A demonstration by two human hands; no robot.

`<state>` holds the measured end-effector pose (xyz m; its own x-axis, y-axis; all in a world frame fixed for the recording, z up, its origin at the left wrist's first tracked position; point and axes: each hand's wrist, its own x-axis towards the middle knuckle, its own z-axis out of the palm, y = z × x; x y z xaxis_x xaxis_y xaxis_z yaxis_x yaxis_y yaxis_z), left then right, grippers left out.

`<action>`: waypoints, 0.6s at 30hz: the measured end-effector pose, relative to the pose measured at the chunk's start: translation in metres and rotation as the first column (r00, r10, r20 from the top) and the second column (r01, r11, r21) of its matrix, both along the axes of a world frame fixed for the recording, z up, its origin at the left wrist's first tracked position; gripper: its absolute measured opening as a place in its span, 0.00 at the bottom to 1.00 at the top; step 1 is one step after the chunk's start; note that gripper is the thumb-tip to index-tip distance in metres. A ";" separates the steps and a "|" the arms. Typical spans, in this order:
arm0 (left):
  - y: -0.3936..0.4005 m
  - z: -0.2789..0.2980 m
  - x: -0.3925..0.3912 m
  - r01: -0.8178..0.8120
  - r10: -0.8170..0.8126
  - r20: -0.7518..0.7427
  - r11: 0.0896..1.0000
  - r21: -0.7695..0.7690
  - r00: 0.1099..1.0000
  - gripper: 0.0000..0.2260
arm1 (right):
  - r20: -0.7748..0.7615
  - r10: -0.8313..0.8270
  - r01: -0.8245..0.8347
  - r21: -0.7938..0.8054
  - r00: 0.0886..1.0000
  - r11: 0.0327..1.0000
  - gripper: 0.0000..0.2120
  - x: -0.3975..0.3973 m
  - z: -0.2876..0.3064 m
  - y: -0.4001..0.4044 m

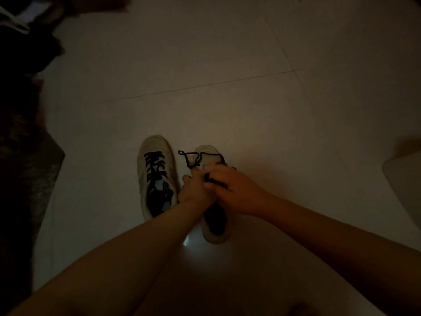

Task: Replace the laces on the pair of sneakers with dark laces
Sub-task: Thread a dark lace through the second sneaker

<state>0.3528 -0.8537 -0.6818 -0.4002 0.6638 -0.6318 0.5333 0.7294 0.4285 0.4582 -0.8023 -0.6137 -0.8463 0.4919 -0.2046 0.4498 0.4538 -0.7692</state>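
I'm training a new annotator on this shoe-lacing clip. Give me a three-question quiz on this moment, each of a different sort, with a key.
1. True or false: the left sneaker already carries a dark lace through its eyelets.
2. Multiple choice: where are the left hand and right hand? A) both at the right sneaker; B) both at the left sneaker; C) flat on the floor.
3. Fill in: the loose dark lace loops over the right sneaker's ____ end.

Key: 1 true; 2 A; 3 toe.
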 end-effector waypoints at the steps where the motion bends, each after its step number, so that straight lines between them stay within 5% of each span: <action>1: -0.002 0.002 0.000 -0.022 0.022 0.004 1.000 0.010 1.000 0.27 | -0.007 -0.049 0.048 -0.153 0.999 0.987 0.12 0.000 0.007 -0.007; 5: -0.022 0.005 -0.002 -0.156 0.125 0.184 0.974 0.166 0.975 0.26 | -0.109 -0.289 0.138 -0.688 0.951 0.713 0.15 0.003 0.036 -0.026; 8: -0.016 0.000 -0.003 -0.147 0.127 0.155 0.981 0.125 0.980 0.44 | -0.093 -0.476 0.204 -0.819 0.874 0.536 0.15 0.009 0.043 -0.021; 10: -0.006 0.007 0.000 -0.119 0.118 0.073 0.993 0.014 0.990 0.47 | -0.032 -0.563 0.279 -0.845 0.826 0.456 0.18 0.015 0.039 -0.014; 15: -0.004 0.011 0.005 -0.191 0.191 0.040 0.981 0.003 0.981 0.45 | 0.128 -0.496 0.507 -0.344 0.859 0.791 0.06 0.024 -0.001 0.004; 18: -0.006 0.013 0.007 -0.180 0.180 -0.013 0.984 0.017 0.984 0.45 | 0.392 -0.301 0.388 -0.164 0.869 0.907 0.22 0.023 -0.023 0.019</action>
<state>0.3600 -0.8596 -0.6692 -0.5234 0.5894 -0.6153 0.4000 0.8076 0.4334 0.4812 -0.7833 -0.6367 -0.4823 0.6403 -0.5979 0.8026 0.0495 -0.5944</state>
